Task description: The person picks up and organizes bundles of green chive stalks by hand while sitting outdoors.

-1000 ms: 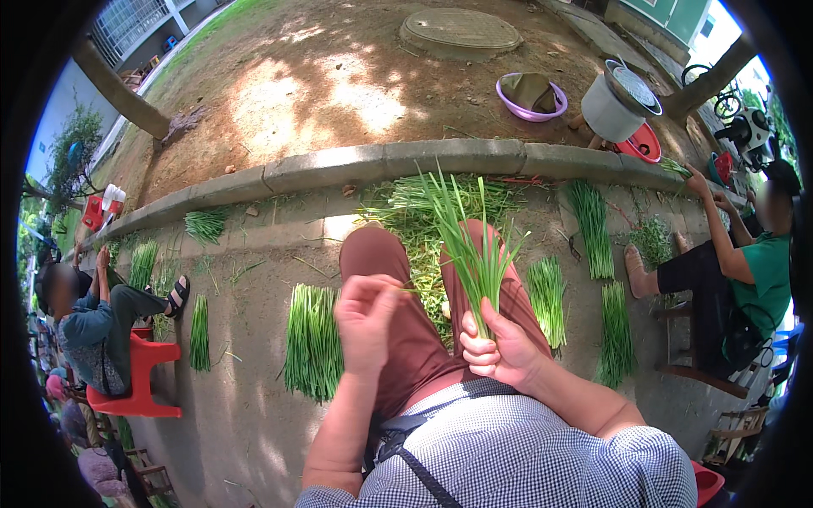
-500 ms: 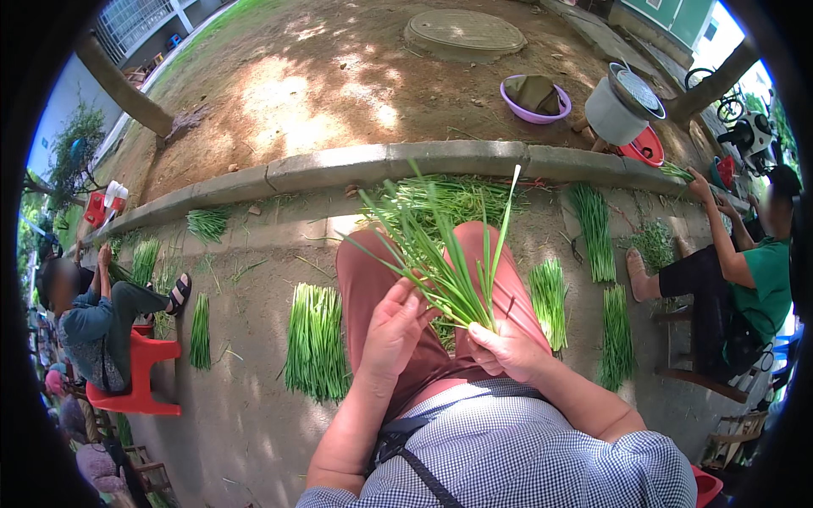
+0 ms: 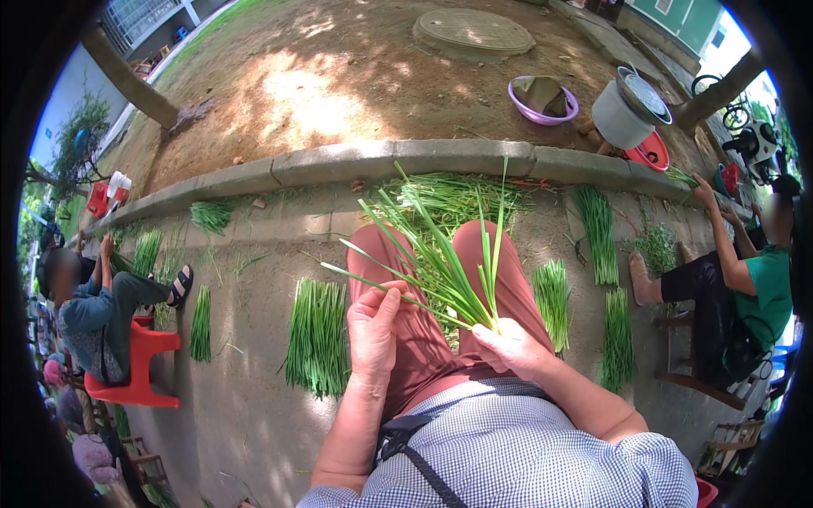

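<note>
A loose bunch of garlic chives (image 3: 449, 279) fans out above my lap. My right hand (image 3: 512, 349) is closed round its gathered end, thumb on top. To the left, my left hand (image 3: 373, 330) pinches one chive stalk (image 3: 351, 275) between thumb and fingertips; its pale tip points out to the left, and its other end runs back into the bunch. Beyond my knees lies a heap of loose chives (image 3: 461, 196) on the pavement. A thick, even bundle of chives (image 3: 315, 339) is on the ground by my left leg, and a slimmer bundle (image 3: 552, 305) by my right.
More chive bundles (image 3: 598, 233) lie to the right. A concrete kerb (image 3: 339, 167) crosses ahead, with a purple basin (image 3: 542, 114) and a large pot (image 3: 621, 118) beyond. One person (image 3: 89, 326) sits left on a red stool (image 3: 140, 364), another (image 3: 745, 279) right.
My left hand has moved left and slightly down, drawing one stalk out sideways from the bunch. The right hand stays nearly in place, holding the chives.
</note>
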`<action>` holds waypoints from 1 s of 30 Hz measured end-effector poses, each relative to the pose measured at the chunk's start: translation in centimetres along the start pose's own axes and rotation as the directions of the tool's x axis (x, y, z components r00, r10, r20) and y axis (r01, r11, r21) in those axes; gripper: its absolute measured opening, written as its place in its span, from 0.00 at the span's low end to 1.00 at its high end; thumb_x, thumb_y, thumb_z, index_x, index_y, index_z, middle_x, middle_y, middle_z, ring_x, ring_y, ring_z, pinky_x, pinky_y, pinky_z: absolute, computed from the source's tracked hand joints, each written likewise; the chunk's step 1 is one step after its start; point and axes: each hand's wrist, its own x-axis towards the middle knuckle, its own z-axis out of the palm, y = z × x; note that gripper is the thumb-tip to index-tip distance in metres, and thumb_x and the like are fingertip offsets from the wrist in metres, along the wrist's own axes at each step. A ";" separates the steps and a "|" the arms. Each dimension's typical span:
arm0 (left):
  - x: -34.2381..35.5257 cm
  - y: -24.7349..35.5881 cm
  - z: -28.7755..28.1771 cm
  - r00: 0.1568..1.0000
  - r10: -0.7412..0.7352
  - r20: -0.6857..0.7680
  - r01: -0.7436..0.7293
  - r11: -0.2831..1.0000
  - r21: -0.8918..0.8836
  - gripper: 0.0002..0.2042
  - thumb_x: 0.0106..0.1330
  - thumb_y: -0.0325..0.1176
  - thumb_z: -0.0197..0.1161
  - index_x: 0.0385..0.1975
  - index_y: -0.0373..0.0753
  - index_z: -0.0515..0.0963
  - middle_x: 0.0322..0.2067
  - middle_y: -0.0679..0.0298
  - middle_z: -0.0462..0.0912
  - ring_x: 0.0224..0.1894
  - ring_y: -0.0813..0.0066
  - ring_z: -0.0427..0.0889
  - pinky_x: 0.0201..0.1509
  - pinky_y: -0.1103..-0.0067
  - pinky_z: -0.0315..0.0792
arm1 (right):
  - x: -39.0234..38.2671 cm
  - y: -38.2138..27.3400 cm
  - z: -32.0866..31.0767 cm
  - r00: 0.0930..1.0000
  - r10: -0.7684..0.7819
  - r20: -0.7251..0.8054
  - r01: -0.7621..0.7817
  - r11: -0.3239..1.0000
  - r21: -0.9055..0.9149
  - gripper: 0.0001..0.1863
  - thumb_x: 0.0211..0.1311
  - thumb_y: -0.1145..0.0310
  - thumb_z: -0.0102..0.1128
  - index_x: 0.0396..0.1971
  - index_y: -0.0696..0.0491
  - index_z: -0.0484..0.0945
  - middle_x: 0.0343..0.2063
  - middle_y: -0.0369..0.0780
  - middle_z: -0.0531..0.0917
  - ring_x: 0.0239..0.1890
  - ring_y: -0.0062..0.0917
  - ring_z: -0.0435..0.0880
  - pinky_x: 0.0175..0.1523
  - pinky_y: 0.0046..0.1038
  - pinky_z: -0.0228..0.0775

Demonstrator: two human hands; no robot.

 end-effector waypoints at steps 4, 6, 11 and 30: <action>-0.4 0.1 -0.3 0.997 0.075 0.005 -0.075 0.986 0.149 0.07 0.62 0.24 0.59 0.39 0.32 0.77 0.29 0.61 0.82 0.30 0.78 0.80 0.38 0.84 0.75 | -0.1 -0.5 0.4 1.000 0.006 -0.020 -0.005 1.000 0.012 0.15 0.68 0.58 0.46 0.22 0.49 0.65 0.12 0.26 0.59 0.11 0.09 0.49 0.15 0.17 0.40; -0.6 0.1 -0.4 0.993 0.116 -0.011 -0.112 0.974 0.199 0.07 0.62 0.23 0.59 0.38 0.31 0.77 0.29 0.61 0.82 0.30 0.80 0.80 0.38 0.85 0.74 | -0.1 -0.7 0.5 0.999 0.013 -0.033 -0.012 1.000 0.015 0.15 0.68 0.59 0.46 0.22 0.49 0.65 0.12 0.26 0.59 0.11 0.09 0.49 0.15 0.17 0.40; -0.6 -0.2 -0.1 0.970 0.232 -0.071 -0.200 0.932 0.302 0.07 0.60 0.20 0.59 0.37 0.31 0.77 0.29 0.62 0.81 0.28 0.81 0.79 0.36 0.86 0.74 | 0.0 -0.6 0.4 0.999 0.013 -0.042 -0.013 1.000 0.001 0.16 0.68 0.58 0.47 0.22 0.49 0.64 0.12 0.25 0.58 0.12 0.10 0.48 0.15 0.17 0.40; 1.2 0.2 2.4 0.914 0.330 -0.237 -0.322 0.944 0.071 0.10 0.61 0.21 0.59 0.41 0.36 0.72 0.29 0.62 0.80 0.29 0.80 0.77 0.34 0.85 0.74 | -0.1 -0.9 1.3 0.994 -0.075 0.076 0.064 0.988 0.138 0.19 0.68 0.54 0.48 0.19 0.46 0.62 0.12 0.26 0.58 0.12 0.11 0.50 0.15 0.17 0.42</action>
